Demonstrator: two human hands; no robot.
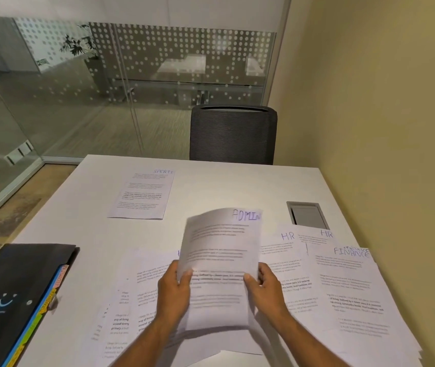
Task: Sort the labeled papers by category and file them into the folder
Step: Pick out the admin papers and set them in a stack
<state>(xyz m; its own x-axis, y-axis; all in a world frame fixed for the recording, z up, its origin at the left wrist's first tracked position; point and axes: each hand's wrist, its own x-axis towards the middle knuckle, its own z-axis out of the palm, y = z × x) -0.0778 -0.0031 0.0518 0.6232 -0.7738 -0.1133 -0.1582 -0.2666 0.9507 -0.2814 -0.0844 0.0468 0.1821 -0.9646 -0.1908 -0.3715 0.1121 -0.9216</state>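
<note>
A sheet labelled ADMIN (221, 250) is lifted above the white table (83, 229). My left hand (175, 290) grips its left edge and my right hand (265, 286) grips its right edge, thumbs on top. Under it lies a spread of printed sheets (131, 300). To the right lie two sheets labelled HR (288, 250) and a pile topped by a FINANCE sheet (354, 287). A single SPORTS sheet (142, 194) lies farther back on the left. The black folder (12, 295) with coloured tabs lies shut at the near left.
A grey cable hatch (307, 214) is set into the table at the right. A dark office chair (233, 135) stands behind the far edge. A glass partition runs along the left and a yellow wall is close on the right.
</note>
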